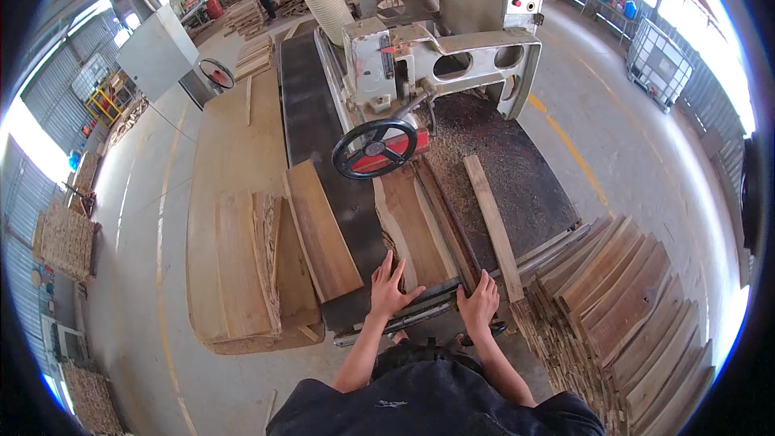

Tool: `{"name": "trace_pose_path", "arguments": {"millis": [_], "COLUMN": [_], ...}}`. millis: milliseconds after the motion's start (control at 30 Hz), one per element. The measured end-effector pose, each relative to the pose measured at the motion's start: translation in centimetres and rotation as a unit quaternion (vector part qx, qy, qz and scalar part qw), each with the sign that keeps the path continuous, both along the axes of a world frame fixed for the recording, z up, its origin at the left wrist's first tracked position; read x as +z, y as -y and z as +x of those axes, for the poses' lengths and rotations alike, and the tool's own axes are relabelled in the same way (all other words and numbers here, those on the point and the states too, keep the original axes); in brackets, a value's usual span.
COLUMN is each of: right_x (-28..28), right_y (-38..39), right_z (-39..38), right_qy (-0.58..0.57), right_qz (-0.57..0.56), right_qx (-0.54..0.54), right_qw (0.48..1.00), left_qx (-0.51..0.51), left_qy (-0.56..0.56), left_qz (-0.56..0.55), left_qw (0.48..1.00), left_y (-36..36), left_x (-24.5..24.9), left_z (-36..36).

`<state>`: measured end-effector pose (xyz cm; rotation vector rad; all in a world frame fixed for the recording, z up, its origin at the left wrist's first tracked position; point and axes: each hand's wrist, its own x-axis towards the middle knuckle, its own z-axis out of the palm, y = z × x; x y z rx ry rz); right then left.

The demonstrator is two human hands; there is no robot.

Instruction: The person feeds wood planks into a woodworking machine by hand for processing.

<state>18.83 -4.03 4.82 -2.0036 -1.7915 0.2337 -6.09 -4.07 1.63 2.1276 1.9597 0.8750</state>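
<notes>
A wooden board (416, 230) with a pale, wavy bark edge lies on the machine's dark table, its far end under the machine head by the black handwheel (374, 149). My left hand (388, 294) is at the board's near left edge, fingers spread and thumb pointing inward. Fingers stretched, my right hand (479, 305) rests by the near end of the rusty guide rail (449, 224) that runs along the board's right side. Neither hand is wrapped around anything. A narrow wood strip (491, 222) lies right of the rail.
Left of the board, another plank (321, 230) overlaps the table edge. More boards (242, 262) lie on a wooden side table (230, 145). Stacked boards (622, 291) stand at the right. Sawdust covers the table near the machine frame (476, 56). Two people are in the background.
</notes>
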Motion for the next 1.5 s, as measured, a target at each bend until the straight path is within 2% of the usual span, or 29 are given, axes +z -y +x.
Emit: {"name": "trace_pose_path", "arguments": {"millis": [900,1300,1500], "right_x": [0.26,-0.27,0.09], "right_y": [0.01,-0.02,0.04], "right_z": [-0.13,-0.02,-0.06], "right_qy": [-0.001,-0.009,-0.006], "right_qz": [0.011,0.007,0.004], "right_qx": [-0.002,-0.003,-0.001], "right_qw": [1.0,1.0,1.0], "left_qx": [0.008,0.007,0.007], "left_qy": [0.001,-0.007,-0.001], "left_qz": [-0.028,0.009,-0.009], "left_qw": [1.0,1.0,1.0], "left_y": [0.1,-0.04,0.03], "left_x": [0.41,0.24,0.47], "left_z": [0.07,0.08,0.1]}}
